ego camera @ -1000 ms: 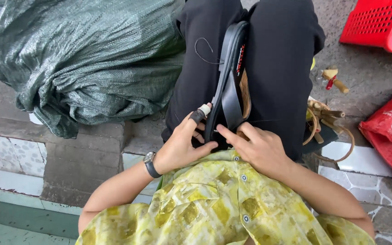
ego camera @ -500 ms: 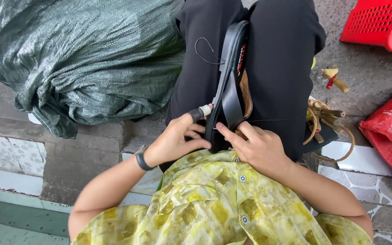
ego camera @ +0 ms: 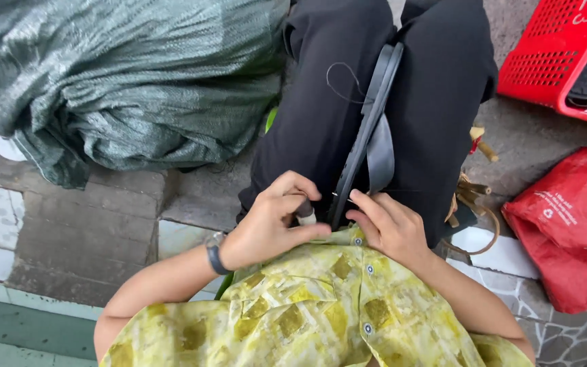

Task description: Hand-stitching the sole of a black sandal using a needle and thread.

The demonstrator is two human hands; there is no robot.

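Black sandal (ego camera: pixel 368 136), clamped on edge between the seated person's black-trousered knees, heel end at 6 o'clock. Left hand (ego camera: pixel 270 224) is now pressing in against the sole's edge, having shifted right from its earlier spot, fingers curling tight around a pale-tipped awl-like tool (ego camera: pixel 305 214); stitching appears to be advancing. Right hand (ego camera: pixel 388 224) is lying half open at 3 o'clock of the sole, fingertips bracing it. Loose thread (ego camera: pixel 341 75) is looping at 12 o'clock.

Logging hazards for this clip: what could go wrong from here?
The left hand drives a small tool toward the black sandal clamped between the knees; a slip could likely jab the right hand bracing its edge. The loose thread might snag. If the knees relax, the sandal could drop.
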